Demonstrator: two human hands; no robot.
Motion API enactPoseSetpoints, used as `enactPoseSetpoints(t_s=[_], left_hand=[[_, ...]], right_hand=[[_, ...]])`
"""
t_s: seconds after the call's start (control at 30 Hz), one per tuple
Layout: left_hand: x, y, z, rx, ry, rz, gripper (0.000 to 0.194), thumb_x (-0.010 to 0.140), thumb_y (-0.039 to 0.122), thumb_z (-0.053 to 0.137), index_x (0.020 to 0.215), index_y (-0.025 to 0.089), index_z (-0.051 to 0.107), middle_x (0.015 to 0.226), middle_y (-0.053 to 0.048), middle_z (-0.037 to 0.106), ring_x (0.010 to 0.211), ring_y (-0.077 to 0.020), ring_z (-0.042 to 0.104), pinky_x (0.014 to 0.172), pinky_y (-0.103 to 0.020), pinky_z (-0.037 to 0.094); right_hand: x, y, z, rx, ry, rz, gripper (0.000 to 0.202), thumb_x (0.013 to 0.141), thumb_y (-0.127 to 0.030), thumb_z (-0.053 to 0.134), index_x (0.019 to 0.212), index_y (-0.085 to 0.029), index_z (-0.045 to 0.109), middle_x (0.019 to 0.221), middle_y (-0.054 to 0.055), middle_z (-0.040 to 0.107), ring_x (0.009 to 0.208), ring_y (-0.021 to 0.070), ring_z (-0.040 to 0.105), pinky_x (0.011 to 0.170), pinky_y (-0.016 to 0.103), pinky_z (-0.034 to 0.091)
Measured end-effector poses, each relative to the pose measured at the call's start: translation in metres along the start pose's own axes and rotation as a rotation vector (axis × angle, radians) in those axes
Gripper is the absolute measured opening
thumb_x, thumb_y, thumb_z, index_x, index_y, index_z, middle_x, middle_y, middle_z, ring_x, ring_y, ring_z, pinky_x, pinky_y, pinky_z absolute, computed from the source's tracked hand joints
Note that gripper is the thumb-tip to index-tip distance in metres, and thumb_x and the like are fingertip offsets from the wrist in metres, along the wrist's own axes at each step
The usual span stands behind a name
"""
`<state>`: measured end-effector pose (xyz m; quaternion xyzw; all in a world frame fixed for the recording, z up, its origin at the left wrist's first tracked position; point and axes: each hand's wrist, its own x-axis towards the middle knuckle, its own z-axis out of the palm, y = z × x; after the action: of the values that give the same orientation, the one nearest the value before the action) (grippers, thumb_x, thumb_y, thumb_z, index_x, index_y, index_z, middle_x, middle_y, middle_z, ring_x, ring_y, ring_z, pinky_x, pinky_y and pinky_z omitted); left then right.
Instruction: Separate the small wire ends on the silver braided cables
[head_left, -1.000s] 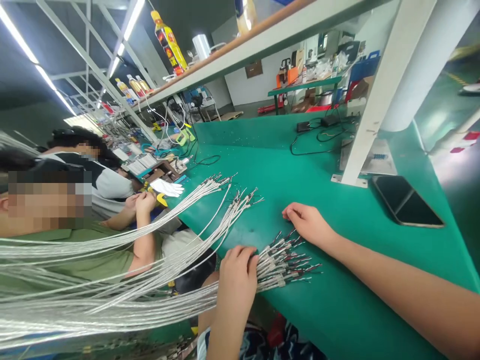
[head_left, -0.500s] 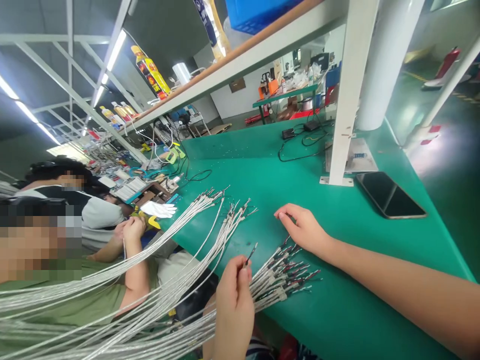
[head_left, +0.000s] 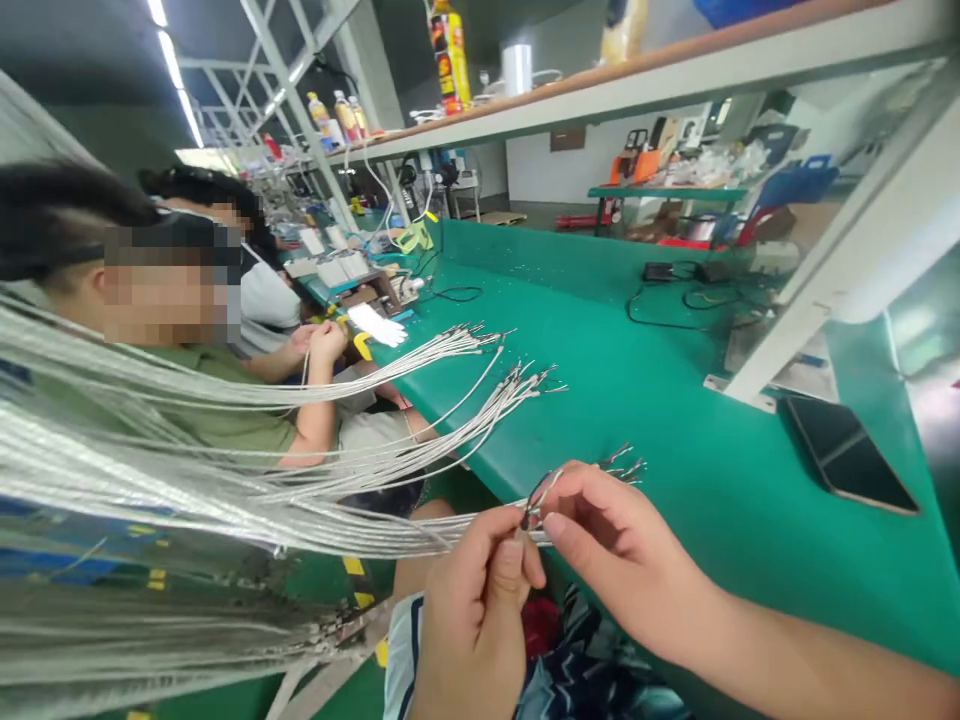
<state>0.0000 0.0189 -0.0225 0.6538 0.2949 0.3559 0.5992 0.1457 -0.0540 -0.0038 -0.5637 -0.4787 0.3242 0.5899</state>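
My left hand (head_left: 480, 600) pinches a thin white cable close to its stripped end, where fine dark and light wires (head_left: 534, 495) fan out. Against those wires, the curled fingertips of my right hand (head_left: 630, 560) hold the loose ends; the exact contact is partly hidden. Behind both hands lies a bundle of white cables (head_left: 435, 535), its wire tips (head_left: 626, 465) showing past my right hand on the green table (head_left: 675, 400). Farther left, a second cable bundle (head_left: 480, 420) and a third cable bundle (head_left: 420, 362) rest with their ends on the tabletop.
A phone (head_left: 847, 450) lies at the right beside a white shelf post (head_left: 795, 320). Black adapters with cords (head_left: 660, 272) sit toward the back. A co-worker in a green shirt (head_left: 202, 380) sits at left, near a white glove (head_left: 375, 325). A shelf (head_left: 637, 85) crosses overhead.
My right hand has come left from the table to the cable end in my left hand. The view has turned, shifting the bench and co-worker rightward in the picture.
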Motion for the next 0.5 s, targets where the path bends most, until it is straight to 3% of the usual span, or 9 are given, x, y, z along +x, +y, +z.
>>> enactPoseSetpoints(t_s=[0.1,0.3,0.5], left_hand=[[-0.004,0.002,-0.01,0.004,-0.006,0.03,0.022,0.1,0.04,0.057,0.106,0.021,0.068,0.073,-0.001,0.064,0.064,-0.0146,0.061,0.057,-0.021,0.05],[-0.009,0.011,-0.027,0.012,0.033,0.112,0.019,0.101,0.034,0.056,0.108,0.022,0.069,0.07,0.0,0.067,0.05,-0.0108,0.056,0.047,-0.02,0.043],[-0.01,0.018,-0.026,-0.004,0.188,0.192,0.016,0.097,0.033,0.061,0.1,0.023,0.072,0.05,0.004,0.056,0.04,-0.0122,0.054,0.043,-0.02,0.043]], right_hand=[[0.009,-0.006,0.019,0.074,-0.036,-0.026,0.017,0.103,-0.028,0.057,0.088,-0.023,0.06,0.084,0.0,0.061,0.066,0.0146,0.06,0.065,0.031,0.049],[0.02,-0.019,0.037,-0.036,-0.005,-0.049,0.022,0.1,-0.023,0.058,0.077,-0.021,0.058,0.078,0.0,0.057,0.065,0.0144,0.057,0.061,0.03,0.047],[0.029,-0.033,0.047,-0.072,-0.006,-0.044,0.024,0.092,-0.018,0.061,0.069,-0.02,0.056,0.073,0.0,0.056,0.061,0.0139,0.054,0.054,0.027,0.045]])
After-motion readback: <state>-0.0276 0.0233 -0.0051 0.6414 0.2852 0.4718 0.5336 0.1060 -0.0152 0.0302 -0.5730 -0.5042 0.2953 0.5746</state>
